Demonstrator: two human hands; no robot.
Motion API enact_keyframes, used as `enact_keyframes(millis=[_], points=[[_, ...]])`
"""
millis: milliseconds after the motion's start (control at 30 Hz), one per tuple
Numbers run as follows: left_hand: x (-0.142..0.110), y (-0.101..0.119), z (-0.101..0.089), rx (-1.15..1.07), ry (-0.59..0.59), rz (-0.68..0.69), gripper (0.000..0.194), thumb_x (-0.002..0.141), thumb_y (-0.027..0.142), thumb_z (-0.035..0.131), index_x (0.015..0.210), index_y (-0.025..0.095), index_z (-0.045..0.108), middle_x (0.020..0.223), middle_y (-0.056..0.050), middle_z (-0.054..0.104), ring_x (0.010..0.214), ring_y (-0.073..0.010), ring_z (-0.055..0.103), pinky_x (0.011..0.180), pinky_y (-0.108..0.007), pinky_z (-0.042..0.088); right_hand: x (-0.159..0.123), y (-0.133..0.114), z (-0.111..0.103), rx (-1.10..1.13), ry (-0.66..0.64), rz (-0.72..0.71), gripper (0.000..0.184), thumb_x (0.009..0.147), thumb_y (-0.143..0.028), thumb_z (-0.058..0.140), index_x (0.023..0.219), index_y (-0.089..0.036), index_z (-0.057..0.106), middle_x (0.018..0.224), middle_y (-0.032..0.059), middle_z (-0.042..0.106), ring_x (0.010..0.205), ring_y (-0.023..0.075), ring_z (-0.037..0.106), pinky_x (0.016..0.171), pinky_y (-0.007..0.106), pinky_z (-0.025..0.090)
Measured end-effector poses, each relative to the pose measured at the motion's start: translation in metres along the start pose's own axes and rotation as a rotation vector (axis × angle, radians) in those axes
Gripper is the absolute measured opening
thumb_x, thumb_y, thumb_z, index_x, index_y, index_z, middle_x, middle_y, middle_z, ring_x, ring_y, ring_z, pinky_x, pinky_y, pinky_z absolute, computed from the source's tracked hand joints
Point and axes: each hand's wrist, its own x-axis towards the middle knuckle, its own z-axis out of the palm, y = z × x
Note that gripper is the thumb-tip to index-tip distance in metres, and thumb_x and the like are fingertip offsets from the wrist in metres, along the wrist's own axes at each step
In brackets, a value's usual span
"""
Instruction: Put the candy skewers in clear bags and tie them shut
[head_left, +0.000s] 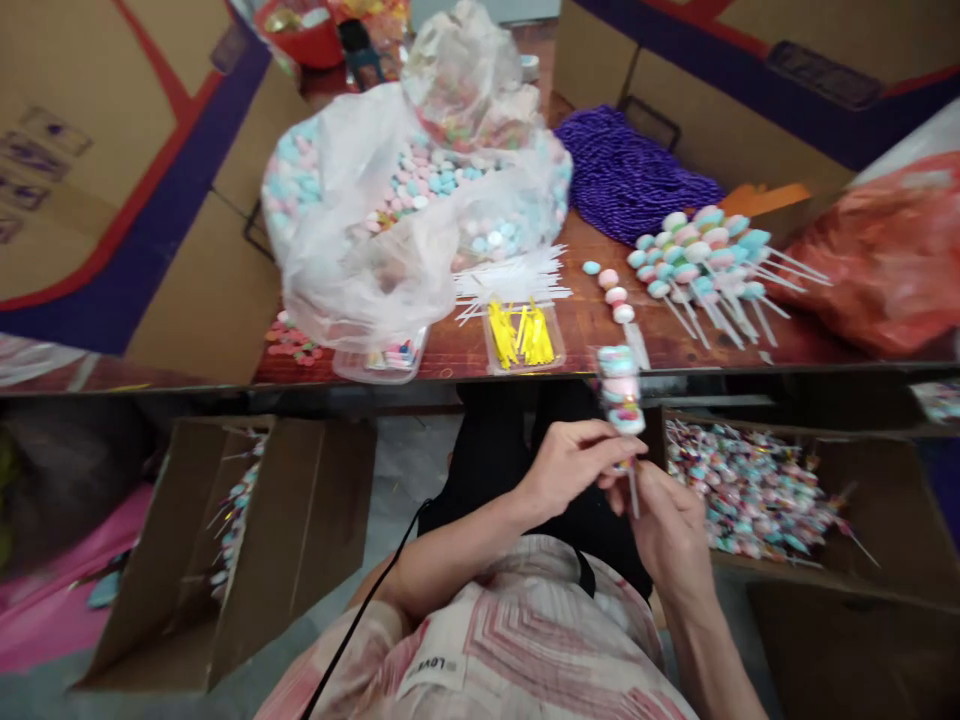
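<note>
Both my hands meet over my lap, below the table's front edge. My left hand (571, 462) pinches a candy skewer (621, 392), a white stick with several pastel blue, pink and white candies stacked on it, standing upright. My right hand (670, 525) is closed around the lower end of the same stick. On the wooden table (675, 345) lies a pile of finished skewers (709, 262), and three loose candies (615, 290) sit in a row beside it.
A clear bag of pastel candies (405, 215) fills the table's middle, with white sticks (514, 278) and a tray of yellow ties (523, 335) in front. Purple cord (626, 175) lies behind. Cardboard boxes stand at left (247, 530) and right (757, 490), the right one holding wrapped skewers.
</note>
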Motion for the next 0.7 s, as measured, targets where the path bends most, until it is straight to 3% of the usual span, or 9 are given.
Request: enact_keyframes(millis=[67, 167, 267, 300, 400, 467, 533, 600, 700], points=[[0.006, -0.006, 0.002, 0.121, 0.001, 0.099, 0.024, 0.077, 0.045, 0.075, 0.071, 0.021, 0.076, 0.058, -0.002, 0.057, 0.049, -0.0149, 0.05, 0.05, -0.034, 0.043, -0.005, 0.01, -0.007, 0.09, 0.037, 0.049, 0.03, 0.089, -0.048, 0.065, 0.09, -0.021, 0.077, 0.077, 0.0055, 0.067, 0.062, 0.0135, 0.053, 0.056, 0.028, 0.042], [0.011, -0.01, -0.001, 0.331, -0.036, 0.29, 0.019, 0.084, 0.037, 0.067, 0.069, 0.031, 0.076, 0.081, -0.007, 0.069, 0.078, -0.0259, 0.064, 0.08, -0.043, 0.051, -0.008, 0.023, -0.012, 0.136, 0.124, 0.146, 0.02, 0.076, -0.04, 0.081, 0.081, -0.021, 0.076, 0.072, 0.0033, 0.063, 0.059, 0.0113, 0.05, 0.053, 0.025, 0.041], [0.005, 0.002, -0.014, 0.428, -0.139, 0.337, 0.021, 0.088, 0.029, 0.061, 0.078, 0.037, 0.078, 0.093, -0.007, 0.072, 0.096, -0.0282, 0.065, 0.096, -0.042, 0.048, -0.005, 0.034, -0.016, 0.287, 0.227, 0.221, 0.029, 0.07, -0.042, 0.085, 0.067, -0.019, 0.067, 0.066, -0.0007, 0.053, 0.055, 0.0088, 0.044, 0.05, 0.024, 0.04], [0.0, 0.011, -0.022, 0.451, -0.11, 0.368, 0.021, 0.088, 0.028, 0.061, 0.08, 0.036, 0.079, 0.097, -0.007, 0.073, 0.099, -0.0278, 0.065, 0.099, -0.041, 0.047, -0.002, 0.037, -0.02, 0.358, 0.267, 0.232, 0.031, 0.069, -0.042, 0.085, 0.066, -0.019, 0.065, 0.066, -0.002, 0.05, 0.054, 0.008, 0.041, 0.049, 0.024, 0.039], [-0.014, 0.048, -0.068, 0.556, 0.136, 0.445, 0.016, 0.087, 0.032, 0.065, 0.082, 0.03, 0.08, 0.095, -0.009, 0.073, 0.094, -0.0255, 0.065, 0.096, -0.039, 0.049, 0.01, 0.048, -0.044, 0.543, 0.409, 0.219, 0.027, 0.069, -0.04, 0.085, 0.073, -0.022, 0.065, 0.07, -0.0041, 0.048, 0.052, 0.0064, 0.034, 0.046, 0.022, 0.035], [-0.022, 0.075, -0.114, 0.65, 0.411, 0.515, 0.015, 0.084, 0.032, 0.067, 0.077, 0.026, 0.079, 0.084, -0.007, 0.072, 0.081, -0.022, 0.064, 0.087, -0.036, 0.051, 0.019, 0.056, -0.064, 0.582, 0.506, 0.214, 0.024, 0.071, -0.04, 0.083, 0.081, -0.024, 0.068, 0.072, -0.0036, 0.052, 0.052, 0.0067, 0.034, 0.045, 0.022, 0.034], [-0.028, 0.101, -0.163, 0.83, 0.653, 0.536, 0.016, 0.084, 0.032, 0.065, 0.082, 0.023, 0.078, 0.085, -0.005, 0.072, 0.083, -0.0211, 0.063, 0.088, -0.034, 0.049, 0.03, 0.064, -0.079, 0.55, 0.567, 0.237, 0.027, 0.071, -0.043, 0.08, 0.087, -0.024, 0.071, 0.074, -0.0021, 0.056, 0.052, 0.0073, 0.035, 0.045, 0.022, 0.034], [-0.029, 0.121, -0.205, 1.091, 0.712, 0.505, 0.016, 0.082, 0.028, 0.063, 0.086, 0.021, 0.077, 0.092, -0.006, 0.074, 0.092, -0.0235, 0.064, 0.092, -0.035, 0.047, 0.041, 0.07, -0.079, 0.483, 0.55, 0.275, 0.032, 0.068, -0.044, 0.08, 0.089, -0.022, 0.073, 0.073, -0.0014, 0.057, 0.052, 0.007, 0.036, 0.044, 0.022, 0.033], [-0.02, 0.139, -0.246, 1.256, 0.753, 0.398, 0.017, 0.077, 0.024, 0.065, 0.088, 0.017, 0.076, 0.094, -0.008, 0.074, 0.095, -0.0258, 0.065, 0.092, -0.036, 0.047, 0.055, 0.07, -0.051, 0.364, 0.406, 0.301, 0.035, 0.063, -0.041, 0.083, 0.088, -0.019, 0.075, 0.073, -0.0009, 0.058, 0.053, 0.0061, 0.04, 0.045, 0.02, 0.033]])
